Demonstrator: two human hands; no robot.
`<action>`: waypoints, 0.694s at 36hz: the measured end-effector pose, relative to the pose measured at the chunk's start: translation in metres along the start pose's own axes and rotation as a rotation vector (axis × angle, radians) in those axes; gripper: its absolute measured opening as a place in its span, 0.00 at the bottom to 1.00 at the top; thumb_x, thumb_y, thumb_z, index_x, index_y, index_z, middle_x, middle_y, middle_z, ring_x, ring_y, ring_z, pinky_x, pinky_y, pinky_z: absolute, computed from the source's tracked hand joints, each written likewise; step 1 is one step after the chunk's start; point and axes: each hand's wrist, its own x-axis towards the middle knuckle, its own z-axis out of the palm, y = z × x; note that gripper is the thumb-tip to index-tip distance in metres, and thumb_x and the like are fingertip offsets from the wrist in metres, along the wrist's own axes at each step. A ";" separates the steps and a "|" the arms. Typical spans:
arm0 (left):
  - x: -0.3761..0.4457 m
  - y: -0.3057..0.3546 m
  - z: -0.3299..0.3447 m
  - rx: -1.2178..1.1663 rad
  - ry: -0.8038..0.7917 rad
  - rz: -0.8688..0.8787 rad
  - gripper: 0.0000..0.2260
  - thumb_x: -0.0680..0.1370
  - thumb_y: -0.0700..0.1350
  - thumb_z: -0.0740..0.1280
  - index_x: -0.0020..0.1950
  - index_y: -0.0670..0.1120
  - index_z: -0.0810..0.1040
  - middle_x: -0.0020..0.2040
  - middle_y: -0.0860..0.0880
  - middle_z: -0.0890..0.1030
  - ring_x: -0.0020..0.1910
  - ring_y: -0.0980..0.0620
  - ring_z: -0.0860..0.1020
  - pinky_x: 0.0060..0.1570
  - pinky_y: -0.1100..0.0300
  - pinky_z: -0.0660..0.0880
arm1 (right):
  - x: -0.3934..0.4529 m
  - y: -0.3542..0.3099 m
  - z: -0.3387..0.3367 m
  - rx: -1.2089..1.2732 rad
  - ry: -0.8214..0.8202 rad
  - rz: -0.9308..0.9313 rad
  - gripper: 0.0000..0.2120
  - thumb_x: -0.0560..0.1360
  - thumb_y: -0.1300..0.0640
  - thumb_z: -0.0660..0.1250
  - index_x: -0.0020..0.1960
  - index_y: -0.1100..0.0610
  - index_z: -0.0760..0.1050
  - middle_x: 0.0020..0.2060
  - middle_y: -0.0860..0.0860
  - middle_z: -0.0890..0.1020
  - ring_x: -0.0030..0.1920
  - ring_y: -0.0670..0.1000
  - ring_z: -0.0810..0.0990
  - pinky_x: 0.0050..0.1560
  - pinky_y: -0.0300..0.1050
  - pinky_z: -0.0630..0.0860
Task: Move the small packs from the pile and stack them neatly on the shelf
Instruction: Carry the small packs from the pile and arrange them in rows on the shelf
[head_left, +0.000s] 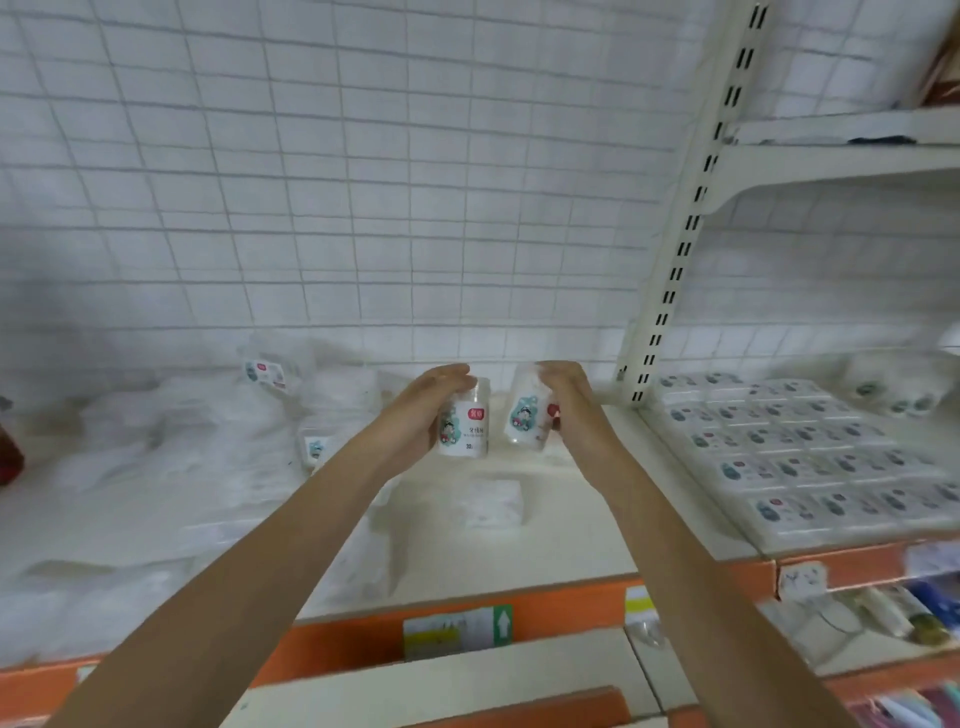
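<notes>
Hands raised over a cream shelf (519, 551) with an orange front edge, each gripping one small pack. The left hand (423, 415) curls round the side of an upright white pack (466, 427) with a red label and a cartoon figure, fingers over its top and thumb side toward the camera. The right hand (563, 402) holds a second pack (525, 413) of the same print, tilted slightly, its fingers wrapped over the pack's right side and top. The two packs are near each other, apart by a narrow gap, above the bare middle of the shelf. To the left lies the pile of packs (171, 452) in clear wrapping, blurred, spreading to the back wire grid (332, 182). A flat white packet (491, 503) rests on the shelf just in front of the hands. To the right, past a slotted upright post (680, 249), the neighbouring shelf carries flat packs laid in neat rows (800, 452), with a few more pots (893, 389) at the back. Price tags (457, 626) hang on the orange edge below.
</notes>
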 end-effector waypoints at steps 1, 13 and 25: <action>-0.003 -0.001 0.006 0.015 -0.023 0.005 0.17 0.77 0.41 0.63 0.66 0.43 0.70 0.49 0.48 0.78 0.48 0.51 0.78 0.51 0.56 0.73 | -0.008 -0.001 -0.008 -0.029 0.018 -0.019 0.06 0.76 0.49 0.63 0.51 0.48 0.70 0.46 0.48 0.74 0.46 0.46 0.75 0.52 0.42 0.72; -0.043 -0.054 0.101 -0.003 -0.313 -0.057 0.14 0.75 0.37 0.66 0.60 0.43 0.72 0.47 0.47 0.80 0.44 0.54 0.80 0.38 0.66 0.76 | -0.143 0.008 -0.098 -0.095 0.435 0.007 0.18 0.72 0.58 0.71 0.59 0.58 0.71 0.51 0.54 0.79 0.49 0.50 0.80 0.41 0.36 0.75; -0.097 -0.117 0.251 0.055 -0.762 -0.198 0.16 0.70 0.38 0.70 0.55 0.36 0.75 0.48 0.40 0.82 0.46 0.43 0.80 0.42 0.57 0.79 | -0.280 0.020 -0.207 -0.194 0.772 0.110 0.21 0.70 0.54 0.73 0.58 0.59 0.73 0.47 0.52 0.80 0.48 0.51 0.81 0.44 0.43 0.78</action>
